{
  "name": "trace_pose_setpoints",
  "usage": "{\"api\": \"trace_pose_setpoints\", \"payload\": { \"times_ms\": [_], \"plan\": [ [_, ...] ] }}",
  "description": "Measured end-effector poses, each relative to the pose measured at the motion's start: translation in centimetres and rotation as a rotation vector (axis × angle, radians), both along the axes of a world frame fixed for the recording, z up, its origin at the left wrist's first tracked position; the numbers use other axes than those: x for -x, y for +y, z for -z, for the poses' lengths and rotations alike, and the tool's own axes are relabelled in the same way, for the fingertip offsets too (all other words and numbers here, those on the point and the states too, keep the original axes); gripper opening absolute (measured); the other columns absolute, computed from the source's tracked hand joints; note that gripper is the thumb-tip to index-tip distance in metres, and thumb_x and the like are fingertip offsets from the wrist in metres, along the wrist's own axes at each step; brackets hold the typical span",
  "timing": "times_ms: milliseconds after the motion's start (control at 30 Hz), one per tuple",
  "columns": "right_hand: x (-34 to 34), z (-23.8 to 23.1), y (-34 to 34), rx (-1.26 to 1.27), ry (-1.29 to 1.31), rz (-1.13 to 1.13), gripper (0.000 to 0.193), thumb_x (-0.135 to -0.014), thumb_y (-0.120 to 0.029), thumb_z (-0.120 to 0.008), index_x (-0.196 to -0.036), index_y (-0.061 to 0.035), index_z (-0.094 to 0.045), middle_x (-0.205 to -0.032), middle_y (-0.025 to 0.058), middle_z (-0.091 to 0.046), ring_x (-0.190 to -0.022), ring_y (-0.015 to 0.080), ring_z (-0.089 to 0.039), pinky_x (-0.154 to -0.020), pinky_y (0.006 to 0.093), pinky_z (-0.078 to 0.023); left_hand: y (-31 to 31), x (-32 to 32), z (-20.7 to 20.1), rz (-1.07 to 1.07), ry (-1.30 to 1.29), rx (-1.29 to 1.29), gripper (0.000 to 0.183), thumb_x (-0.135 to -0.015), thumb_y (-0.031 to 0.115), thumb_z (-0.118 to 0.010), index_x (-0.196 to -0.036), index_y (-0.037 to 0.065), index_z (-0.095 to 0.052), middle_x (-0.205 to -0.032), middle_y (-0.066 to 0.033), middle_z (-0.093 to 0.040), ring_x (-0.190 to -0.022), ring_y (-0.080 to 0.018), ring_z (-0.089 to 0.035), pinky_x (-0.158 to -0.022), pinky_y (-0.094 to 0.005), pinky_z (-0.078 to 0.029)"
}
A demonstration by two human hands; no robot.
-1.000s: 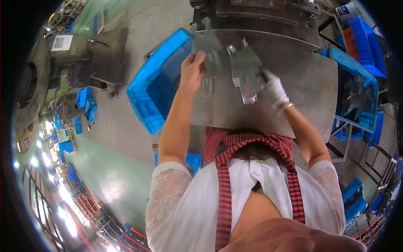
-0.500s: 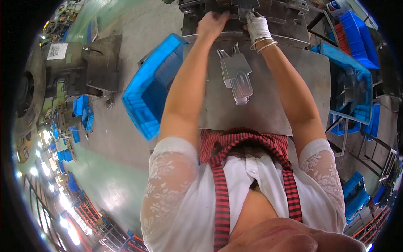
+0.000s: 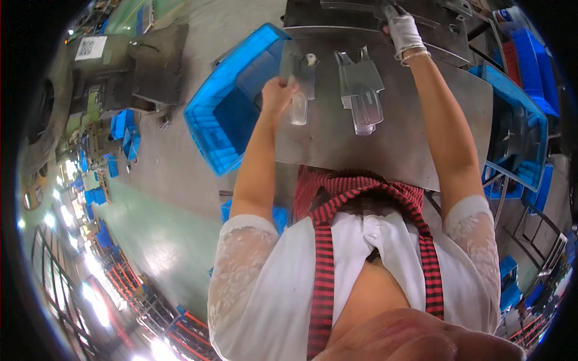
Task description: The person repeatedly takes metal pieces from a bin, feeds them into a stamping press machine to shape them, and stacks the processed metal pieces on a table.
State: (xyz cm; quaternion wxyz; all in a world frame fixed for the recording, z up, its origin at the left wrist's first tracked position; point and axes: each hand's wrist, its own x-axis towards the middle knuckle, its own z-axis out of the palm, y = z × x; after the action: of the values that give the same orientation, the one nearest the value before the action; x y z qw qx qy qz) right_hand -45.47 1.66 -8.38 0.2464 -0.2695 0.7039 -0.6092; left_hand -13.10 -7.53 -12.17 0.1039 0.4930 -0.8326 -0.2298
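Observation:
My bare left hand [image 3: 279, 95] is closed on the edge of a stamped sheet-metal part [image 3: 298, 110], over the left side of the grey metal table. Its outline is slightly blurred. Beside it lies a small stack of similar stamped metal parts [image 3: 363, 84], each with two prongs at the far end and a rounded near end. My right hand [image 3: 403, 33], in a white glove with bangles at the wrist, reaches to the dark steel die [image 3: 367, 23] at the far edge. Its fingers are bent around something dark that I cannot make out.
A blue plastic bin [image 3: 201, 114] stands against the table's left side. On the right, another blue bin [image 3: 536, 150] holds metal pieces, with further blue crates [image 3: 536, 66] behind it. The metal table [image 3: 421, 126] ends just before my apron.
My left hand has come back from the die, down and left, with a metal part in it. My right hand stays at the die, and the whole view has shifted a little.

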Motion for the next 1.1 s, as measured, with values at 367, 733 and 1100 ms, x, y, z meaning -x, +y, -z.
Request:
{"api": "trace_pose_setpoints", "payload": {
  "times_ms": [367, 733, 1100],
  "plan": [
    [-10.1, 1.8, 14.5, -0.125, 0.496, -0.36, 0.017, -0.077, -0.003, -0.049, -0.091, -0.0036, -0.058, -0.074, 0.0131, -0.059, -0.066, 0.0233, -0.058, -0.058, 0.0322, -0.045, 2.1, 11.1, -9.4, -0.061, 1.014, -0.978, 0.018, -0.083, 0.019, -0.057, -0.088, 0.004, -0.048, -0.067, -0.0009, -0.045, -0.051, -0.0112, -0.045, -0.044, -0.0233, -0.037],
    [-4.4, -4.9, 4.1, 0.221, -0.351, 0.076, 0.017, -0.083, -0.024, -0.051, -0.09, -0.0089, -0.054, -0.064, 0.0021, -0.052, -0.048, 0.0119, -0.047, -0.04, 0.0244, -0.035, 0.2, 24.7, -11.5, 0.149, 0.798, -0.732, 0.022, -0.074, 0.026, -0.066, -0.08, 0.006, -0.061, -0.067, -0.003, -0.058, -0.051, -0.0094, -0.049, -0.043, -0.0242, -0.037],
    [-0.9, -2.2, 1.7, 0.123, -0.206, 0.119, 0.026, -0.084, -0.03, -0.051, -0.094, -0.0062, -0.055, -0.065, 0.0036, -0.055, -0.05, 0.0096, -0.049, -0.044, 0.0235, -0.037, 0.1, 21.9, -10.5, 0.149, 0.795, -0.371, 0.029, -0.076, 0.027, -0.064, -0.086, 0.001, -0.061, -0.077, -0.0088, -0.06, -0.065, -0.0179, -0.055, -0.057, -0.033, -0.043]
  ]
}}
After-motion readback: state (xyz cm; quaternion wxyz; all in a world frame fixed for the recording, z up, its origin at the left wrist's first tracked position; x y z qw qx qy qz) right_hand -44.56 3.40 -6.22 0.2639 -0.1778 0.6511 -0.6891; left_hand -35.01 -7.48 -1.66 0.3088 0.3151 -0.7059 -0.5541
